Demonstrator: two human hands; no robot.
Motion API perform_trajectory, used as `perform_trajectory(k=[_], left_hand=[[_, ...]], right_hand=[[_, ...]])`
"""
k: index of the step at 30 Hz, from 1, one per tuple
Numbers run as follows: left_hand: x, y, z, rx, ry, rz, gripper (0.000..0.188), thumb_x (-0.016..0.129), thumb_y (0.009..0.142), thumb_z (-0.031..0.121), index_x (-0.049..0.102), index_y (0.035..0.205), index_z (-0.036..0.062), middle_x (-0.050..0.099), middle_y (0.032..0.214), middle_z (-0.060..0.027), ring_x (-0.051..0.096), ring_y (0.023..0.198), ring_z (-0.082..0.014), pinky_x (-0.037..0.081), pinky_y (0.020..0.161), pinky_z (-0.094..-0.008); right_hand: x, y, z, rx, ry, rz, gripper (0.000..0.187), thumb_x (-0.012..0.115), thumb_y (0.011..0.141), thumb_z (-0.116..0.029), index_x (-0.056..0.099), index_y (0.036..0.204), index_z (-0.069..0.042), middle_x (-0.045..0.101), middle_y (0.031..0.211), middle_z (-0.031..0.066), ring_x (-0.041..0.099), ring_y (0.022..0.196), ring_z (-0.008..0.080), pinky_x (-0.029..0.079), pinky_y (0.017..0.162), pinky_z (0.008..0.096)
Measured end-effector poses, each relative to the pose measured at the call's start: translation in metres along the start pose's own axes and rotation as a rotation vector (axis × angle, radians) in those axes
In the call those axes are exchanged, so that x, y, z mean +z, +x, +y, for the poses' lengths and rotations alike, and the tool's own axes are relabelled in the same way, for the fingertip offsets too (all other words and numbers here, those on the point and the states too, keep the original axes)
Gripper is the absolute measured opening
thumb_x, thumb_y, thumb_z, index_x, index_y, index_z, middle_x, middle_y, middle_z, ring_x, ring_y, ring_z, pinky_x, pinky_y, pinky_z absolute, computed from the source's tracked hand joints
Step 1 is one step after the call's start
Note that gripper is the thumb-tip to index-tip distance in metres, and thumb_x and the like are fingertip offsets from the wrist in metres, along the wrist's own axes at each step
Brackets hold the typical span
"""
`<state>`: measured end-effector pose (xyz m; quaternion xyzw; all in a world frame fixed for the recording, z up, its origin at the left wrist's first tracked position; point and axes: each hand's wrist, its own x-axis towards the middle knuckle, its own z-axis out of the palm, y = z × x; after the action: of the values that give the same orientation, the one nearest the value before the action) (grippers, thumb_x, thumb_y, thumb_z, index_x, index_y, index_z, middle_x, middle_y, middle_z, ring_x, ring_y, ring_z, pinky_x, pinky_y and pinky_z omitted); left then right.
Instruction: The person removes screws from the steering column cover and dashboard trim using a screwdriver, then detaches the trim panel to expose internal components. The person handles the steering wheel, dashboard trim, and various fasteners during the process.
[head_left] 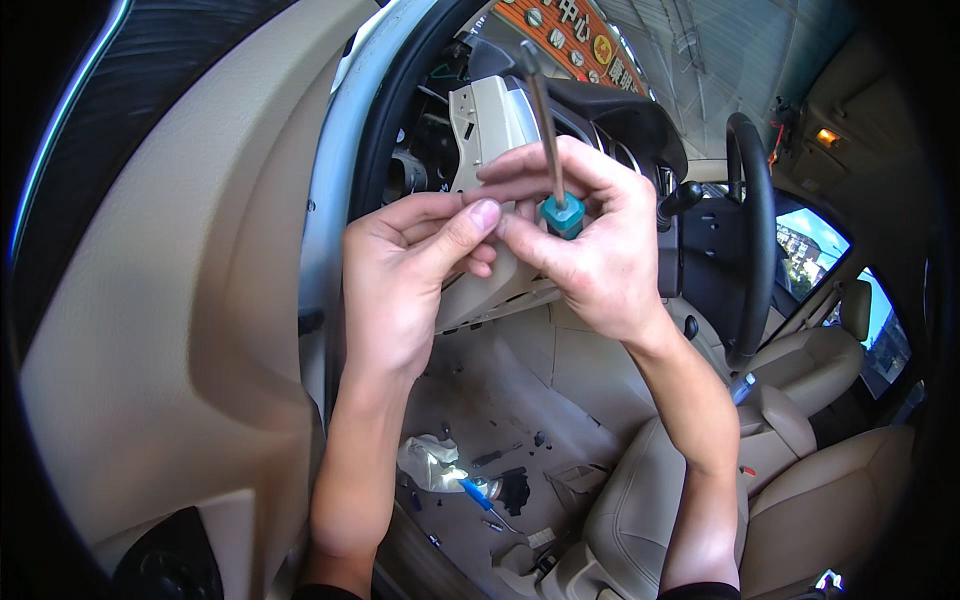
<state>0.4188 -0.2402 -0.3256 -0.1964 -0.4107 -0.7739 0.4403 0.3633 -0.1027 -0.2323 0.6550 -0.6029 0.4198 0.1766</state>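
A screwdriver [563,215] with a teal handle rests in my right hand [612,245], its long shaft pointing up past the knuckles. The thumb and fingertips of that hand meet those of my left hand [395,270]. My left thumb presses against the fingers in a pinch, and whatever lies between the fingertips is too small or hidden to make out. Both hands are in front of the opened end of the dashboard, close to a beige trim panel [480,125]. Behind the left fingers, dark inner parts show in the opening.
The steering wheel [755,240] stands to the right, above the beige seat [640,490]. An open car door [170,300] fills the left side. On the footwell floor [480,385] lie a white crumpled bag [428,462], a blue-handled tool [476,492] and several small dark pieces.
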Motion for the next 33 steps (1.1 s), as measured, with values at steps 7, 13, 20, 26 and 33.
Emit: perform_trajectory(k=[7, 13, 20, 26, 33], left_hand=[[0.008, 0.059, -0.01, 0.505, 0.213, 0.348, 0.022, 0.073, 0.099, 0.008, 0.075, 0.113, -0.0094, 0.076, 0.093, -0.0121, 0.067, 0.075, -0.0106, 0.055, 0.07, -0.0235], [0.014, 0.081, -0.023, 0.663, 0.559, 0.353, 0.017, 0.074, 0.097, 0.009, 0.078, 0.105, -0.0059, 0.076, 0.085, -0.0107, 0.067, 0.071, -0.0124, 0.053, 0.065, -0.0252], [0.011, 0.085, -0.021, 0.88, 0.885, 0.37, 0.012, 0.07, 0.095, 0.003, 0.076, 0.097, -0.008, 0.073, 0.084, -0.0174, 0.071, 0.071, -0.0258, 0.056, 0.068, -0.0355], [0.01, 0.088, -0.015, 0.92, 0.996, 0.31, 0.014, 0.071, 0.095, 0.005, 0.078, 0.1, -0.0062, 0.074, 0.087, -0.0155, 0.071, 0.073, -0.0249, 0.056, 0.071, -0.0348], [0.01, 0.087, -0.013, 0.747, 0.906, 0.355, 0.021, 0.074, 0.096, 0.012, 0.079, 0.102, -0.0079, 0.076, 0.078, -0.0127, 0.069, 0.066, -0.0148, 0.054, 0.063, -0.0309]], right_hand=[[-0.032, -0.034, -0.003, 0.148, 0.018, 0.164, 0.027, 0.083, 0.085, -0.006, 0.074, 0.109, 0.001, 0.067, 0.072, -0.0016, 0.056, 0.059, 0.0019, 0.04, 0.056, 0.0192], [-0.05, -0.076, 0.023, 0.136, 0.006, 0.206, 0.027, 0.083, 0.084, -0.002, 0.073, 0.108, 0.003, 0.071, 0.079, 0.0032, 0.056, 0.06, 0.0033, 0.041, 0.057, 0.0196], [-0.057, -0.103, 0.035, 0.163, 0.09, 0.276, 0.026, 0.082, 0.084, 0.001, 0.072, 0.107, 0.005, 0.075, 0.092, 0.0114, 0.058, 0.054, 0.0048, 0.042, 0.049, 0.0183], [-0.064, -0.121, 0.043, 0.116, 0.151, 0.298, 0.025, 0.082, 0.082, 0.003, 0.071, 0.105, 0.006, 0.074, 0.101, 0.015, 0.06, 0.059, 0.006, 0.044, 0.049, 0.0184], [-0.071, -0.142, 0.049, 0.125, 0.179, 0.296, 0.023, 0.082, 0.083, 0.002, 0.072, 0.104, 0.006, 0.074, 0.102, 0.0142, 0.06, 0.059, 0.0056, 0.042, 0.049, 0.0187]])
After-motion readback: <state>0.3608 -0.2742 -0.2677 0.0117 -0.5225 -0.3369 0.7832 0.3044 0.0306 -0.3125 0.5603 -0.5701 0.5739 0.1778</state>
